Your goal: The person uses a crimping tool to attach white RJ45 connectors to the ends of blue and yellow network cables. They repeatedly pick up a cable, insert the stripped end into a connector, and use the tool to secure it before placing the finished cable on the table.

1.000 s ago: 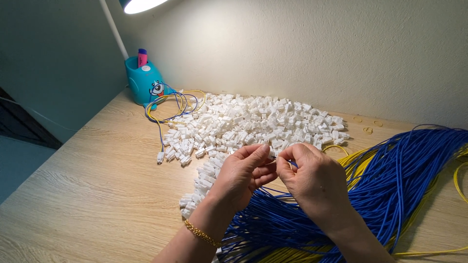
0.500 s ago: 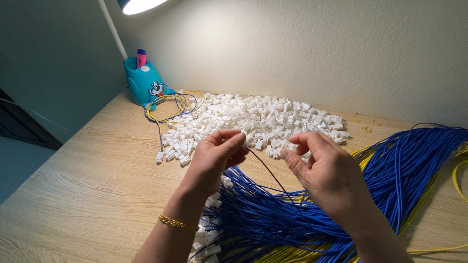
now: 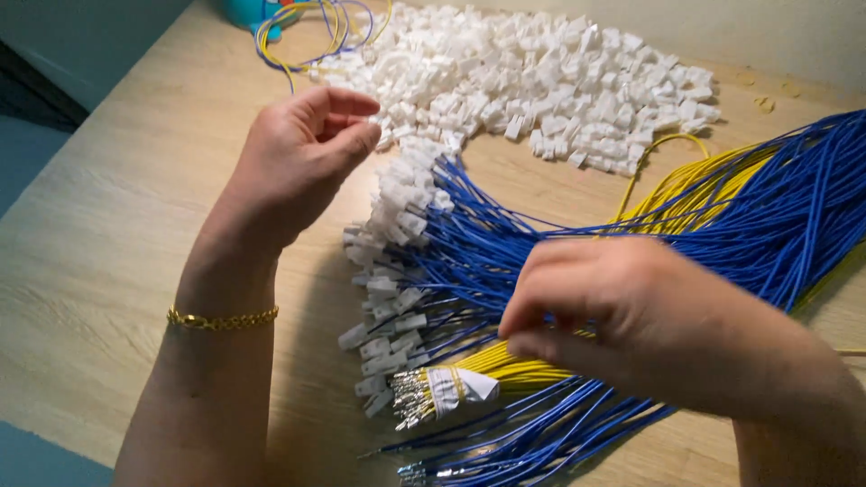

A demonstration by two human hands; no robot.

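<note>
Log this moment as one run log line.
left hand: raised, empty | right hand: on yellow wires | blue wires beside | white connectors behind

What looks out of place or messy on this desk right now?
Nothing looks damaged or spilled. A few stray crumb-like bits lie apart from the white connector pile, and loose blue wires splay out past the taped yellow bundle.

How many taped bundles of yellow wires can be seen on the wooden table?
1: the yellow wire bundle bound with white tape lies near the bottom centre, below the right hand. Others may be hidden under the blue wires.
</note>
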